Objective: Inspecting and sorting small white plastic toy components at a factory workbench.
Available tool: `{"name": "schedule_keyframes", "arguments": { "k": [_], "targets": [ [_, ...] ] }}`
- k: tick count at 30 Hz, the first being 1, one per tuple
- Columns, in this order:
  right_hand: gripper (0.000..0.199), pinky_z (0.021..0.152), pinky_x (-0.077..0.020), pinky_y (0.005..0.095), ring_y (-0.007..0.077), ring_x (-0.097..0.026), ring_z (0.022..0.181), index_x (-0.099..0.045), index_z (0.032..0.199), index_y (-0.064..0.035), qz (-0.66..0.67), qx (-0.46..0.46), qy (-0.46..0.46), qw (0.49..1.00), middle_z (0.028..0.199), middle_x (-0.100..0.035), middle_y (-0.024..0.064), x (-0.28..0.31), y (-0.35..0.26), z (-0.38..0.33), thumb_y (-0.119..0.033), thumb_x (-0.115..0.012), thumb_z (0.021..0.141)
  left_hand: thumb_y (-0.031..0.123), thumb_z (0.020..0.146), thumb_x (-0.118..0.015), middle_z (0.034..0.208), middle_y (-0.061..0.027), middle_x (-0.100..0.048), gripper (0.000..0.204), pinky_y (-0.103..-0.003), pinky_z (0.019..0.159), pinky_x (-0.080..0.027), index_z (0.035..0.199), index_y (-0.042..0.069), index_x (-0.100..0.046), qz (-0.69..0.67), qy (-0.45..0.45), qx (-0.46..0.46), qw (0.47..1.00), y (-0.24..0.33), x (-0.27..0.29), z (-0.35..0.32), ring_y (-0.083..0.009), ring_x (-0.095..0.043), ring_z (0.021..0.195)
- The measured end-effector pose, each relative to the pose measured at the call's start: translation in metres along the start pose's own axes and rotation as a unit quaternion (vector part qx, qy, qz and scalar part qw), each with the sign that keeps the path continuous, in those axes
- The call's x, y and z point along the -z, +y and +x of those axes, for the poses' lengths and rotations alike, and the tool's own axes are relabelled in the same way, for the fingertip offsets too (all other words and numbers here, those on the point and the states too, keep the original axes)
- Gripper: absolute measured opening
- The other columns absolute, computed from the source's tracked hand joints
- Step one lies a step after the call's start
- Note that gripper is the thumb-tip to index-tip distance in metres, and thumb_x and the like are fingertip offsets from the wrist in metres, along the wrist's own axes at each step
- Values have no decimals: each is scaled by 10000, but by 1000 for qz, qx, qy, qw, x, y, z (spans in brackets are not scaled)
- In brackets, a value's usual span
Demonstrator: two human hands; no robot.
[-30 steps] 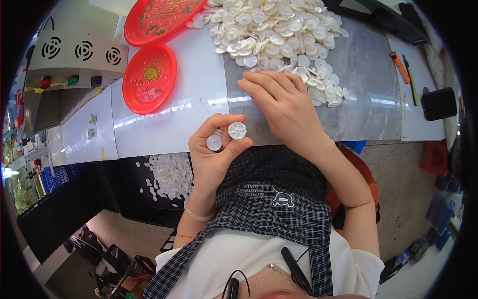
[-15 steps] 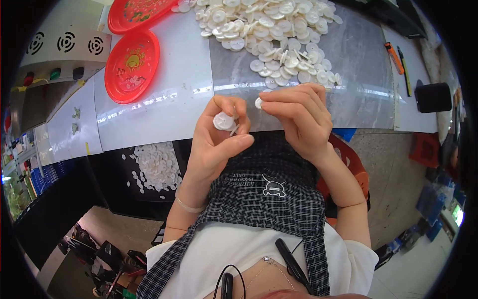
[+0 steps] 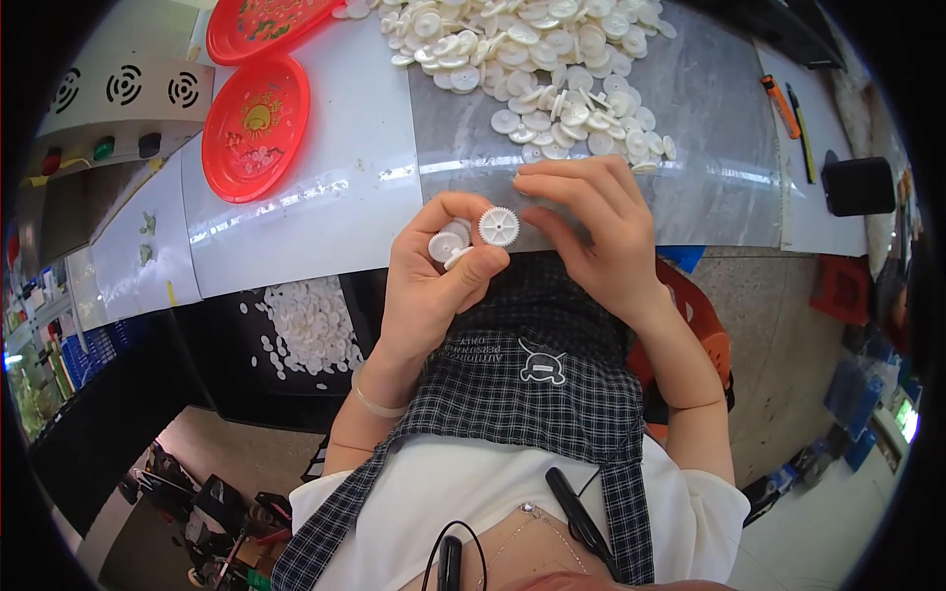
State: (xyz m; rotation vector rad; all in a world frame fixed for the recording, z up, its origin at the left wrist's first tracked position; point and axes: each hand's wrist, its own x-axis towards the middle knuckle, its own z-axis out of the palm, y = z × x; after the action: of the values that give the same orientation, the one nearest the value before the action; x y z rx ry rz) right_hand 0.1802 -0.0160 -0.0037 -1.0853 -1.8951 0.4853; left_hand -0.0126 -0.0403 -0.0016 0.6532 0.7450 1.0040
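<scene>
White plastic gears fill the workbench scene as a person in a dark checked apron (image 3: 532, 394) handles them with bare hands. Pinched between the thumb and forefinger of the left hand (image 3: 424, 281), one toothed gear (image 3: 499, 227) shows its spoked face, held just above the table's near edge. More white gears (image 3: 445, 246) lie gathered against the same hand's curled fingers. Just to the right, the right hand (image 3: 606, 231) is raised with its fingers bent and the thumb parted from them, near the pinched gear and apart from it.

Beyond the hands, a broad heap of white gears (image 3: 532, 49) spreads over the table's grey surface (image 3: 709, 128). Left of the heap sit two red plates, the nearer one (image 3: 281, 148) round and patterned in yellow. Below the table's edge, at the person's left, a black tray (image 3: 286, 402) carries a mound of white pieces (image 3: 310, 330). At the far right, an orange cutter (image 3: 780, 106) lies beside a slender pen-like tool (image 3: 802, 135), near a black object (image 3: 859, 187).
</scene>
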Motion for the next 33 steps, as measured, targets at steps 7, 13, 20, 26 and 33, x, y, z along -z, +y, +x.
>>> {"name": "schedule_keyframes", "arguments": {
  "k": [7, 13, 20, 26, 33],
  "targets": [
    [253, 738, -504, 327, 226, -614, 856, -682, 938, -56, -54, 42, -72, 995, 989, -670, 46, 1, 2, -18, -26, -743, 694, 216, 880, -714, 702, 22, -504, 348, -163, 394, -248, 1090, 25, -513, 56, 21, -15, 998, 0, -2, 3, -22, -363, 468],
    [252, 706, -515, 302, 226, -625, 830, -686, 914, -53, -55, 78, -102, 990, 986, -680, 42, 9, -2, -28, -25, -756, 673, 206, 899, -690, 711, 3, -509, 329, -165, 395, -253, 1102, 27, -503, 61, 16, -15, 998, -1, 0, 2, -27, -374, 489],
    [261, 756, -520, 261, 172, -683, 850, -586, 1054, -22, 293, -238, -14, 926, 963, -706, 113, 9, -13, -24, 21, -701, 824, -12, 835, -681, 879, 10, -559, 332, -180, 565, -414, 1103, 61, -498, -94, 5, -18, 995, 0, -17, 8, -51, -510, 676],
    [315, 718, -511, 230, 116, -662, 816, -497, 1104, -30, 391, -271, 0, 880, 890, -690, 84, 3, -15, -16, -10, -688, 854, -37, 749, -770, 902, 24, -567, 385, -172, 643, -432, 1055, 61, -558, 115, -17, -51, 992, -10, -16, 9, -33, -535, 761],
    [290, 734, -496, 264, 161, -650, 807, -533, 1123, -36, 116, -131, 41, 984, 903, -680, 80, 4, -3, -6, 10, -652, 862, 11, 761, -792, 838, 24, -590, 374, -143, 542, -402, 1065, 41, -577, 108, 21, -9, 994, -3, -17, 5, -5, -522, 663]
  ]
}}
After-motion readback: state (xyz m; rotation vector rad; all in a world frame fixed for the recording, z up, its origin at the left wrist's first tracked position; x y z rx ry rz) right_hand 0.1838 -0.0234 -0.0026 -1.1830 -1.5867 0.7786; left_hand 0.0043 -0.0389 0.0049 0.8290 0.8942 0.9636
